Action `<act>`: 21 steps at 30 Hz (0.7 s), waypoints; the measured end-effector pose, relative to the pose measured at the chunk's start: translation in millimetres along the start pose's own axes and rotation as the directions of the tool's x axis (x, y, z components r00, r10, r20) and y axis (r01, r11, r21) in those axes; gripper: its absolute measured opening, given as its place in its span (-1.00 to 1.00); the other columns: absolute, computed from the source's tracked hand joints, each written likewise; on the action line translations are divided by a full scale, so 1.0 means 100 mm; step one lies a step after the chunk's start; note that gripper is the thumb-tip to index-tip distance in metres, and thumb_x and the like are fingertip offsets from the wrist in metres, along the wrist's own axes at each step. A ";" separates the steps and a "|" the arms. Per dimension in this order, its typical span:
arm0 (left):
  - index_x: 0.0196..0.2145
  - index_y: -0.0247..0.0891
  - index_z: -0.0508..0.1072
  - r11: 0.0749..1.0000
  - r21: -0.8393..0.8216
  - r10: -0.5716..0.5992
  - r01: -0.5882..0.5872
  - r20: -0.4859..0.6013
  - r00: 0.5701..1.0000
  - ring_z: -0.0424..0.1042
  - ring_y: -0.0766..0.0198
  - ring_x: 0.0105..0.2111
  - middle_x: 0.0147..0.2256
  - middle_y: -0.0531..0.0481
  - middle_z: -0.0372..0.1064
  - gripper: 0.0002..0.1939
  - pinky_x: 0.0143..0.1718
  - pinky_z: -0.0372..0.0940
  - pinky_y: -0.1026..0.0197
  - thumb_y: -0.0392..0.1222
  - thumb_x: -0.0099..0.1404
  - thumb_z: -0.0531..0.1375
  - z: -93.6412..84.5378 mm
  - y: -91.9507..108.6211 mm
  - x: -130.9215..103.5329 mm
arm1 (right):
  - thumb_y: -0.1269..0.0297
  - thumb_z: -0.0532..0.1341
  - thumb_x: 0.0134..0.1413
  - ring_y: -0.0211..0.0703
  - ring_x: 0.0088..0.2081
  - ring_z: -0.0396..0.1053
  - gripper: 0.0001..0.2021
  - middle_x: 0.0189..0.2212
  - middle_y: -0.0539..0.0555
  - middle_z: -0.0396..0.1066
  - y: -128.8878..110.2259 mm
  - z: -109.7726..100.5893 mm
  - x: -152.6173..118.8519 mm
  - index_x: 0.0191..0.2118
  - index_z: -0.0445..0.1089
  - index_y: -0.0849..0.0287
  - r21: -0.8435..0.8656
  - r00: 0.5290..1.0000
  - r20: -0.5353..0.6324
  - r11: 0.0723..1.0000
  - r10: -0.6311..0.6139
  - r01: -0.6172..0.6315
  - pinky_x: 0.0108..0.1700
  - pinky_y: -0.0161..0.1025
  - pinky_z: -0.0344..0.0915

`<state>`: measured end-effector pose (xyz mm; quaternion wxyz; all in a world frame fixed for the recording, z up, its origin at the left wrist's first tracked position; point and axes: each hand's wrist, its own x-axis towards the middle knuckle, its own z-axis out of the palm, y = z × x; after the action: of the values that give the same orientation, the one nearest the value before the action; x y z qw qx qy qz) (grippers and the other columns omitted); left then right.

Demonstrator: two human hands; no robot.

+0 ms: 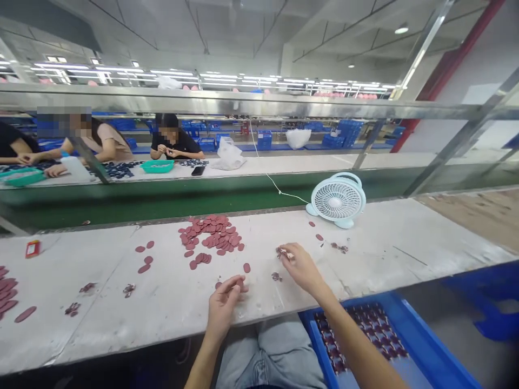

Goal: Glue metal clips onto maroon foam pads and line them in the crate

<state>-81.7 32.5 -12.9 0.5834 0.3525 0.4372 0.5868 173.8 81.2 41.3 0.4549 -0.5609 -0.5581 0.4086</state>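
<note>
Low over the table's front edge, my left hand [223,305] is closed, with a dark red oval disc [242,284] between thumb and fingers. Part of another disc [218,285] shows behind it on the table. My right hand [299,265] reaches in from the right, its fingertips pinched on a small dark, shiny piece [279,252] whose exact kind is too small to make out. A similar small piece [276,276] lies just below that hand. Beyond my left hand rests a single red disc [247,267], and farther back a large pile of red discs [213,232].
A light-blue fan [338,200] stands at the table's back edge. Under the front edge at right, a blue crate [425,329] holds rows of dark pieces. More discs [7,292] and a red box [32,248] lie left. Co-workers sit across at another table.
</note>
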 end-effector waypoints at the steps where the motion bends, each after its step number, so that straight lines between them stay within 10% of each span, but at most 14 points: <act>1: -0.08 -0.25 0.60 1.000 -0.010 -0.020 0.019 -0.027 0.999 0.61 0.08 -0.20 -0.02 -0.23 0.58 -0.58 -0.34 0.46 0.24 -0.02 0.14 0.42 0.00 0.00 -0.03 | 0.07 0.26 0.25 -0.12 -0.14 0.43 -0.69 -0.08 0.11 0.44 0.07 -0.07 -0.12 -0.03 0.43 0.17 0.156 1.000 -0.021 0.988 0.013 -0.009 -0.14 -0.14 0.45; 7: -0.08 -0.25 0.61 0.945 -0.158 -0.297 0.285 -0.059 0.953 0.61 -0.03 -0.10 -0.01 -0.29 0.58 -0.62 -0.40 0.44 0.28 -0.06 0.17 0.41 0.16 -0.03 -0.40 | -0.18 0.09 0.28 -0.36 -0.52 0.22 -0.46 -0.35 -0.02 0.33 0.40 -0.35 -0.45 0.09 0.35 0.18 0.865 0.994 0.072 0.490 0.087 -0.106 -0.63 -0.45 0.25; 13: -0.13 -0.30 0.64 0.803 -0.328 -0.503 0.498 0.077 0.861 0.61 0.15 -0.27 -0.10 -0.27 0.62 -0.69 -0.48 0.39 0.37 -0.16 0.16 0.43 0.47 -0.13 -0.63 | 0.05 0.26 0.25 -0.46 -0.53 0.28 -0.56 -0.38 -0.12 0.32 0.64 -0.36 -0.06 0.11 0.26 0.22 0.988 0.985 0.153 -0.027 0.076 -0.152 -0.58 -0.58 0.35; 18: -0.13 -0.29 0.64 0.744 -0.373 -0.521 0.555 0.197 0.831 0.61 0.22 -0.28 -0.09 -0.25 0.62 -0.74 -0.46 0.39 0.43 -0.17 0.23 0.38 0.48 -0.22 -0.60 | 0.13 0.09 0.39 -0.46 -0.62 0.27 -0.74 -0.53 -0.18 0.24 0.60 -0.48 -0.03 -0.03 0.30 0.22 0.958 0.960 0.254 -0.170 0.117 -0.233 -0.66 -0.59 0.26; 21: -0.11 -0.29 0.64 0.726 -0.402 -0.509 0.557 0.230 0.829 0.61 0.24 -0.26 -0.08 -0.25 0.61 -0.75 -0.41 0.40 0.44 -0.19 0.25 0.36 0.43 -0.25 -0.59 | 0.04 0.11 0.32 -0.39 -0.64 0.28 -0.66 -0.52 -0.10 0.32 0.41 -0.47 -0.28 -0.03 0.35 0.21 0.960 0.940 0.279 -0.033 0.196 -0.278 -0.67 -0.47 0.27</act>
<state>-28.3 -22.8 -14.4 0.8146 0.0959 0.3398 0.4602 228.3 51.8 12.4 0.6216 -0.1553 -0.0199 0.7675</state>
